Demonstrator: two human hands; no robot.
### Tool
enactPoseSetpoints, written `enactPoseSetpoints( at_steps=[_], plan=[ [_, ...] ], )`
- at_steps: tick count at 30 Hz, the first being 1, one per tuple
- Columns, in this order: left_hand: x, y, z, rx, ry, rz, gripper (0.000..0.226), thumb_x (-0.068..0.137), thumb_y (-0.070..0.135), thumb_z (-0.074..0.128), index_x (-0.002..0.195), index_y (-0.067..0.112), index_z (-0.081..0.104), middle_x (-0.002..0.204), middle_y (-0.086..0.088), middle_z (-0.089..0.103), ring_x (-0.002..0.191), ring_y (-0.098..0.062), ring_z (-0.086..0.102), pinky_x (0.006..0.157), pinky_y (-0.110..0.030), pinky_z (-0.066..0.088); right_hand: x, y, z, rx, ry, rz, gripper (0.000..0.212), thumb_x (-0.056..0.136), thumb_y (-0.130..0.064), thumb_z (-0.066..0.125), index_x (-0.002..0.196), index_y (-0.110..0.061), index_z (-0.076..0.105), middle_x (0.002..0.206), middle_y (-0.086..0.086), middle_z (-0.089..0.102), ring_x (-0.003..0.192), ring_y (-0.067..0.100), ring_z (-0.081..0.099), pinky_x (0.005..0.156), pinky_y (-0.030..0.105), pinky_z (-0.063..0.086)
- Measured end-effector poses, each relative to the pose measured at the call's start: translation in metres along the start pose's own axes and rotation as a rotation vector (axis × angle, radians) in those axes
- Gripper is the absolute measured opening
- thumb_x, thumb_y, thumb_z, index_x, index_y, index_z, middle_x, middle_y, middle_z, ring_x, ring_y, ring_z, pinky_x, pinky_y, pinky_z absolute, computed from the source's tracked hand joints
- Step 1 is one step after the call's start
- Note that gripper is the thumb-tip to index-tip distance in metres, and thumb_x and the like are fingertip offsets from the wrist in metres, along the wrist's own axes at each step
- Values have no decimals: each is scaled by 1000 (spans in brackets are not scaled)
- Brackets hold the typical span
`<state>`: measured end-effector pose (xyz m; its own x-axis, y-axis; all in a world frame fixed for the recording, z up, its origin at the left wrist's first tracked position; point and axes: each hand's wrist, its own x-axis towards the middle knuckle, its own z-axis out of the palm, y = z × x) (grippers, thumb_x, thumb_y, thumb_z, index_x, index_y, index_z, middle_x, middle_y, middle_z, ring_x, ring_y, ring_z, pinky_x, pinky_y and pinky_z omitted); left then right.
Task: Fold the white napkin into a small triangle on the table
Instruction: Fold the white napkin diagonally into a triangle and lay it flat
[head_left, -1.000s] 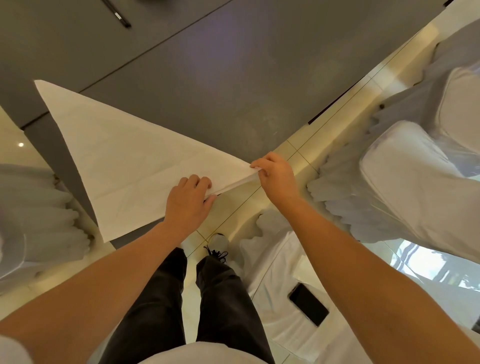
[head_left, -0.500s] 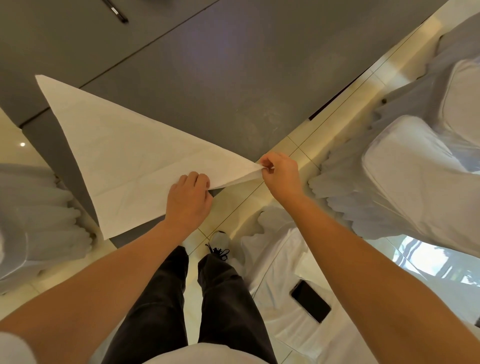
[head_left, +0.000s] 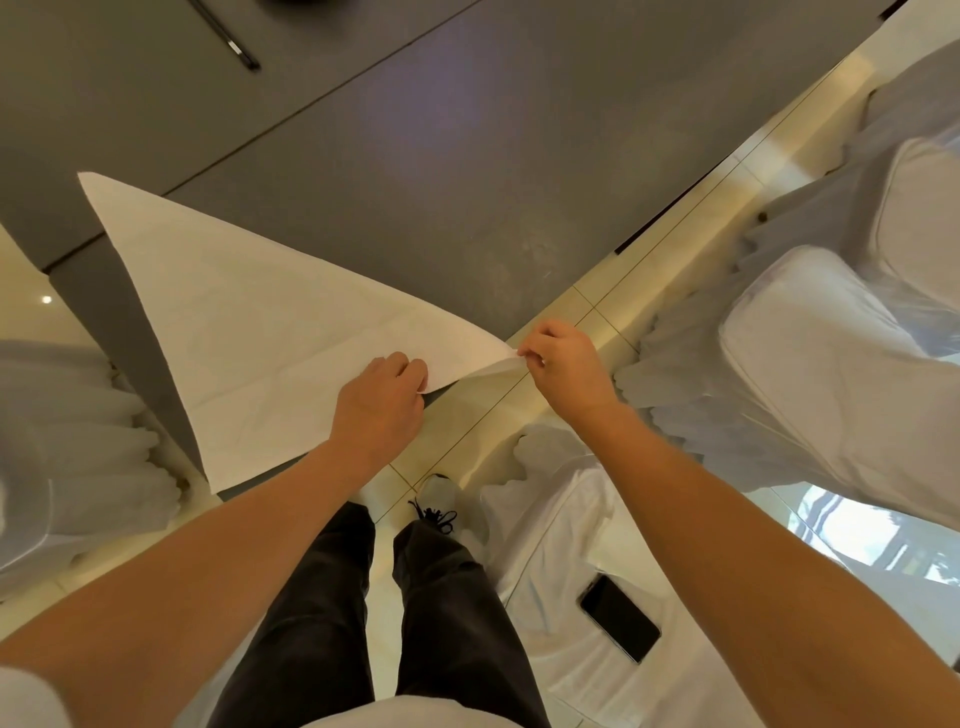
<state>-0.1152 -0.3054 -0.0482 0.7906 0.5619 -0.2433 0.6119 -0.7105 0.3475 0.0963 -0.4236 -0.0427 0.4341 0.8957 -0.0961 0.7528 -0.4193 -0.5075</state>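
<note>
Your white napkin (head_left: 249, 343) lies folded into a large triangle on the grey table (head_left: 467, 171), one long point reaching toward the far left and the nearest tip hanging just past the table's near corner. Your right hand (head_left: 563, 364) pinches that tip between thumb and fingers (head_left: 524, 349) and holds it lifted off the edge, while your left hand (head_left: 382, 402) grasps the napkin's near edge just beside it, fingers curled over the cloth. Below your right arm a dark phone (head_left: 619, 618) rests on a white-covered chair (head_left: 571, 571).
</note>
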Motion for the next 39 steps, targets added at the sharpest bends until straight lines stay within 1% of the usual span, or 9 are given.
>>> enactPoseSetpoints(
  at_steps=[8,13,17,22,25,28,32,36,39],
  plan=[
    [3,0,7,94,-25,22,16,88,9,52,104,10,57,93,-9,51,77,-26,45,51,-34,47,-3,2,12,55,12,160,14,82,10,55,78,3,67,85,14,61,75,25,53,64,37,49],
    [7,5,6,206,-48,60,23,78,23,56,96,10,61,91,-11,52,77,-27,44,54,-35,45,-4,-2,14,327,-5,512,16,82,-3,58,80,-11,72,79,2,69,66,7,56,58,14,44],
    [19,20,2,211,28,109,34,81,41,52,73,9,59,77,-6,46,76,-26,40,60,-36,39,-4,-4,14,630,20,735,6,82,-16,65,81,-10,68,82,6,71,82,23,70,77,37,59],
    [44,52,6,162,73,246,31,89,35,49,106,10,56,114,-13,54,100,-31,47,80,-42,43,-2,-4,9,833,90,852,17,79,4,66,85,-12,69,87,12,71,80,27,72,74,35,62],
    [51,66,13,132,34,265,31,93,28,49,117,11,55,128,-13,53,114,-34,48,88,-43,41,2,-4,3,1095,92,908,3,82,-3,68,83,-5,70,80,11,71,75,25,71,71,33,61],
    [52,68,14,140,10,239,24,86,9,58,110,9,60,114,-13,60,100,-33,52,75,-38,41,5,-7,2,1169,63,933,12,85,-12,72,84,-1,69,79,12,71,71,23,70,69,34,61],
    [51,64,10,29,41,247,16,80,-2,60,95,2,64,93,-17,62,81,-36,55,57,-36,36,8,-10,3,975,43,910,12,81,3,72,80,-8,72,83,10,71,79,24,70,69,30,61],
    [56,60,11,45,111,271,39,87,22,62,122,8,57,123,-15,58,112,-34,53,87,-41,49,7,-8,-2,868,20,875,21,73,12,73,75,-9,73,77,9,70,77,25,69,74,35,60],
    [59,60,18,126,-38,289,61,99,47,39,149,11,34,155,-16,33,145,-36,25,116,-48,27,7,-7,-7,816,17,870,19,70,11,75,76,-7,71,79,12,70,76,26,68,75,36,60]
  ],
)
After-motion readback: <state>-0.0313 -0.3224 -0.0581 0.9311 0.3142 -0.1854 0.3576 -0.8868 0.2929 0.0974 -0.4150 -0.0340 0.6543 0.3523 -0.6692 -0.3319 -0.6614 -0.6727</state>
